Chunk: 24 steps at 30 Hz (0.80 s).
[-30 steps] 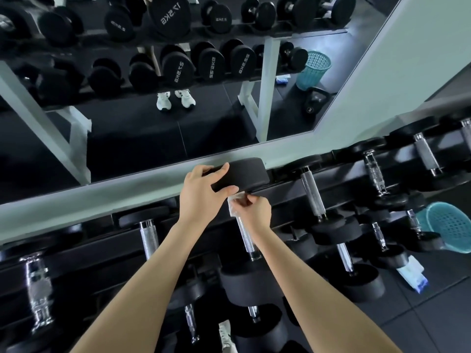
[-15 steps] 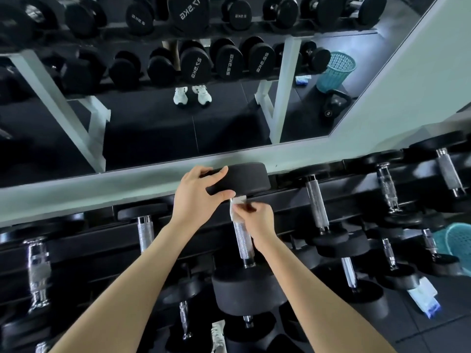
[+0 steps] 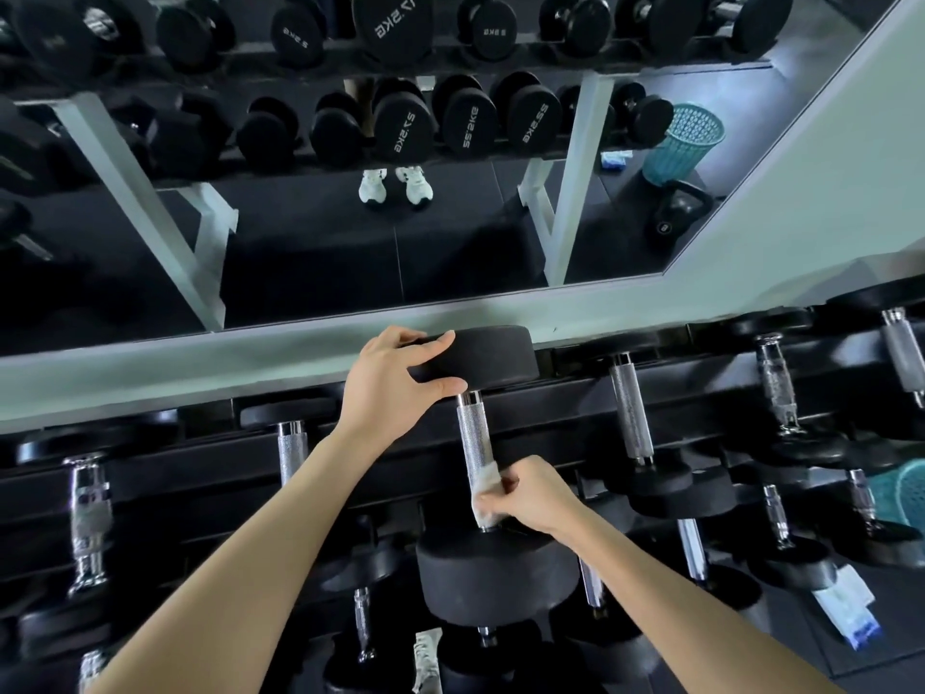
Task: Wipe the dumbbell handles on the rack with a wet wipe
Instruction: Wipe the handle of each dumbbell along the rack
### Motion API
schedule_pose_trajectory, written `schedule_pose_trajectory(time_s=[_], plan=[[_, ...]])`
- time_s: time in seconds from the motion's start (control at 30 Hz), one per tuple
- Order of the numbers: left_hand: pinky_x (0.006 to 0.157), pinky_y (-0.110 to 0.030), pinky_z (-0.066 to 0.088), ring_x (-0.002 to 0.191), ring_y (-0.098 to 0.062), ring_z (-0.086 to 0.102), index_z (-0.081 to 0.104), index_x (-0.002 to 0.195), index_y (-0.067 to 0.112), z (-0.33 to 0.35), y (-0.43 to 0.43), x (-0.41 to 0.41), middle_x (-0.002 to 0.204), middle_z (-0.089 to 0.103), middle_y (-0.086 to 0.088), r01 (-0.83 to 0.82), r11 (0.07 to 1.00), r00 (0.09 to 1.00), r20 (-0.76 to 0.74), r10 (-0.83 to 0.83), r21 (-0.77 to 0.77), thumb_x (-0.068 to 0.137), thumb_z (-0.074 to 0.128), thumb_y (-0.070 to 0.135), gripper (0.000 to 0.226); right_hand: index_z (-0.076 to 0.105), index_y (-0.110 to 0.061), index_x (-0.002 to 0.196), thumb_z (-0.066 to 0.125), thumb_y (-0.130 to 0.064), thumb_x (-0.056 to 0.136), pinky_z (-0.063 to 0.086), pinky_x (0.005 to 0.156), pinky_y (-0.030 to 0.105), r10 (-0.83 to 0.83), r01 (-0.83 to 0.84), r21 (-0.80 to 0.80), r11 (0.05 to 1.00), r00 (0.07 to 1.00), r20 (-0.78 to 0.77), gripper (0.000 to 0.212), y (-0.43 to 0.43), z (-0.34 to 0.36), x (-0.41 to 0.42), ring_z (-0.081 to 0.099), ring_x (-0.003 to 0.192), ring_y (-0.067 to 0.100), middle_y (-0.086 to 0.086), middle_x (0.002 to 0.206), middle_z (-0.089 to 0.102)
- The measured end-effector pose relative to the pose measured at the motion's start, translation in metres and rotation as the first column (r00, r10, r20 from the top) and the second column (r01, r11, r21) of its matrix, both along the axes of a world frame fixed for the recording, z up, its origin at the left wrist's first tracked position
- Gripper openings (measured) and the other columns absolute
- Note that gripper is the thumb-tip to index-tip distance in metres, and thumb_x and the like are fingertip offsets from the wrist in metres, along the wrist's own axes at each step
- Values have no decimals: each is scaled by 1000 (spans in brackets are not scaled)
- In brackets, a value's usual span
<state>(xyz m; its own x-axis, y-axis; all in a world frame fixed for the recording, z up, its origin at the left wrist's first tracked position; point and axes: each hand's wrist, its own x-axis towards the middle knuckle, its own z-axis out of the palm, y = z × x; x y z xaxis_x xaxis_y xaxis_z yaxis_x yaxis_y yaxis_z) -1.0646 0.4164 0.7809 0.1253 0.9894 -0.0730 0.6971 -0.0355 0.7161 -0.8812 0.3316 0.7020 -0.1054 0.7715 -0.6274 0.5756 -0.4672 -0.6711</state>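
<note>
A black dumbbell lies on the top tier of the rack [image 3: 565, 398], its knurled chrome handle [image 3: 473, 433] running towards me. My left hand [image 3: 395, 383] grips the far black head [image 3: 493, 355] of this dumbbell, thumb under it and fingers over the top. My right hand [image 3: 528, 495] holds a white wet wipe [image 3: 485, 485] wrapped round the near end of the handle, just above the near head [image 3: 495, 576]. The upper part of the handle is bare and shiny.
More dumbbells with chrome handles [image 3: 630, 408] lie left and right on the rack and on the tier below. A wall mirror [image 3: 350, 217] stands behind the rack. A teal basket [image 3: 901, 493] and a wipe pack [image 3: 846, 611] lie on the floor at right.
My right hand has slid the wipe down the handle from the far head to the near end. My left hand has kept its grip on the far head.
</note>
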Motion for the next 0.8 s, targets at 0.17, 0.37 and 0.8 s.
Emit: schedule_pose_trajectory(time_s=[0.17,0.37,0.8], plan=[[92,-22,38,113,-9,47,60,122,38,-1,0,-1,110,50,18,11,1000,1000,10,-11,15,71,78,39,54,72,-5,76,79,-8,73,55,70,22,-14,-3,-91,996,983,-182,8,2,0,9,69,68,11,5,71,72],[90,-23,39,112,-7,45,59,122,40,-3,-1,0,117,54,14,4,1000,1000,0,-4,24,71,77,40,54,68,-1,91,67,1,82,53,66,23,-490,415,-261,872,741,-459,9,35,-2,-2,63,64,12,1,66,68],[86,-19,33,111,-3,43,59,121,42,-4,1,0,111,49,21,-11,1000,1000,-3,11,18,70,78,40,54,61,-3,117,68,-22,74,43,104,42,-560,307,-480,822,592,-580,48,46,-22,0,59,113,33,16,114,66]])
